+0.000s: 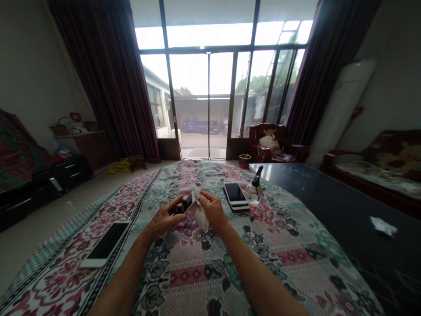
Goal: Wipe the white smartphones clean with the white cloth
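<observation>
My left hand (165, 220) grips a smartphone (187, 204) by its side, tilted above the flowered cloth (197, 259). In my right hand (213, 209) is a crumpled white tissue (200, 216), pinched against the phone's right end. Part of the phone is hidden behind my fingers and the tissue. Right of my hands lie stacked phones or small tablets (235, 193), the top one white-framed with a dark screen. Close beside that stack stands a clear spray bottle (255, 189) with a black nozzle. Over on the left, a white smartphone (107, 241) rests face up on the cloth.
A dark glossy tabletop (315, 193) adjoins the cloth on the right, with another crumpled tissue (383, 226) on it. Beyond stand a wooden armchair (268, 136), a flowerpot (244, 160) and a glazed door (208, 109). A low black cabinet (70, 171) is at the left.
</observation>
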A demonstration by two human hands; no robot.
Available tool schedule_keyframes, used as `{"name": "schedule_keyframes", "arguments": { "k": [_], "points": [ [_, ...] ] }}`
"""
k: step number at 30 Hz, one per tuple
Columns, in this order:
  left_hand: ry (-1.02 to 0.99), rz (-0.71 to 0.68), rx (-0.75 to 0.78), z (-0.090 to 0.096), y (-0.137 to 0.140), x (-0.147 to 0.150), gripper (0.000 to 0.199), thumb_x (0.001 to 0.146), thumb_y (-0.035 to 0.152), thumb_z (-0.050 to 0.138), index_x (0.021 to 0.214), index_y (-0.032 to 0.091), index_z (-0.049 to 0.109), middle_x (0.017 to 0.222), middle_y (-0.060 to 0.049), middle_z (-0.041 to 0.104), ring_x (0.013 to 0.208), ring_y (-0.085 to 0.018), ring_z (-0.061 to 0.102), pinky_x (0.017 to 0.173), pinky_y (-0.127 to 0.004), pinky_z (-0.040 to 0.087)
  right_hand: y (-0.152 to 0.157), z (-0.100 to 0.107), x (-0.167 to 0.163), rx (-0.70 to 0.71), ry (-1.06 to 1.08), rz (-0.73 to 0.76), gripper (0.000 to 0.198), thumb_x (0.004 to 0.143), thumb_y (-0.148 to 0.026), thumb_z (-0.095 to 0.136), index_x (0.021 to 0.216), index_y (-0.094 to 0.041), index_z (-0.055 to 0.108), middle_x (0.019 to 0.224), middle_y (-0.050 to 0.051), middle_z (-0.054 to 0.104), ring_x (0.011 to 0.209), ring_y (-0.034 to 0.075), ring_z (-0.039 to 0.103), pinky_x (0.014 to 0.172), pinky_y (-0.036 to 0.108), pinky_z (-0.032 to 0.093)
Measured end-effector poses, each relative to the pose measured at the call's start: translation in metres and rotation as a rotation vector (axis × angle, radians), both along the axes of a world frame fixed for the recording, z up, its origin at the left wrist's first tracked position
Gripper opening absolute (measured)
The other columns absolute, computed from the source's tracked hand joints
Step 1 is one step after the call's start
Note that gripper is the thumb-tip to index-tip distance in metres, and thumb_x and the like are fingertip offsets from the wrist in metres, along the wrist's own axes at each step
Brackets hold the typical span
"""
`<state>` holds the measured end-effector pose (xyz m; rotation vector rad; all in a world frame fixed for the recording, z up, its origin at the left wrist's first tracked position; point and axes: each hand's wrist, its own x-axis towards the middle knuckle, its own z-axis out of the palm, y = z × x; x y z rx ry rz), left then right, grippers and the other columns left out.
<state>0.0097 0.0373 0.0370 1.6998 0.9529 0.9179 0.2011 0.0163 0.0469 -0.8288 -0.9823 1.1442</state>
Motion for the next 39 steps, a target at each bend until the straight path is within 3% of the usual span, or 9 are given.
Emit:
{"name": "schedule_keyframes", "arguments": {
  "k": [8,14,18,22,27,31,39],
  "points": [
    [-0.210,-0.010,-0.078,0.007,-0.004,-0.015,0.075,0.070,0.031,0.075,0.139,0.023,0.047,0.137,-0.010,0.055,0.123,-0.031,0.052,0.100,-0.041,0.045,-0.016,0.018,-0.011,0.026,-0.001,0.201,0.027,0.068,-0.038,0.071,0.087,-0.018,0.074,0.076,0.003,0.070,0.063,0.014,0.060,0.059,0.025,0.045],
    [-0.291,-0.083,-0.158,0.008,-0.007,-0.013,0.076,0.066,0.029,0.076,0.137,0.024,0.050,0.139,-0.010,0.053,0.125,-0.034,0.051,0.101,-0.043,0.046,-0.010,0.016,-0.007,0.061,-0.034,0.000,0.026,0.072,-0.036,0.067,0.088,-0.017,0.073,0.072,0.001,0.068,0.059,0.013,0.056,0.053,0.022,0.043],
    [-0.299,-0.095,-0.180,0.010,-0.008,-0.011,0.078,0.062,0.026,0.077,0.136,0.024,0.052,0.139,-0.011,0.053,0.124,-0.034,0.051,0.102,-0.045,0.045,-0.006,0.015,-0.005,0.175,-0.177,-0.112,0.026,0.076,-0.035,0.064,0.094,-0.019,0.074,0.084,0.003,0.070,0.072,0.016,0.061,0.064,0.025,0.048],
    [-0.294,-0.083,-0.197,0.009,-0.009,-0.013,0.077,0.062,0.025,0.078,0.135,0.025,0.053,0.138,-0.010,0.055,0.126,-0.034,0.050,0.103,-0.046,0.044,-0.007,0.018,-0.007,0.327,-0.354,-0.200,0.019,0.079,-0.027,0.061,0.088,-0.021,0.075,0.090,0.004,0.069,0.085,0.017,0.062,0.077,0.029,0.049],
    [-0.303,-0.043,-0.175,0.007,-0.007,-0.016,0.076,0.067,0.029,0.077,0.137,0.023,0.049,0.137,-0.011,0.055,0.130,-0.033,0.046,0.105,-0.045,0.041,-0.016,0.025,-0.018,0.444,-0.456,-0.213,0.019,0.081,-0.022,0.059,0.091,-0.022,0.075,0.091,0.005,0.069,0.088,0.017,0.063,0.079,0.029,0.051],
    [-0.284,-0.031,-0.163,0.007,-0.007,-0.015,0.077,0.067,0.029,0.077,0.138,0.022,0.048,0.137,-0.011,0.055,0.129,-0.033,0.047,0.103,-0.044,0.044,-0.016,0.025,-0.017,0.458,-0.474,-0.229,0.020,0.081,-0.020,0.059,0.092,-0.023,0.075,0.092,0.005,0.069,0.087,0.017,0.063,0.078,0.029,0.051],
    [-0.292,-0.199,-0.186,0.005,-0.010,-0.009,0.073,0.068,0.025,0.072,0.137,0.024,0.049,0.135,-0.012,0.057,0.115,-0.031,0.058,0.096,-0.044,0.049,-0.002,0.014,0.005,0.337,-0.474,-0.303,0.019,0.081,-0.024,0.058,0.087,-0.022,0.076,0.089,0.005,0.071,0.087,0.019,0.064,0.080,0.030,0.051]
  ]
}}
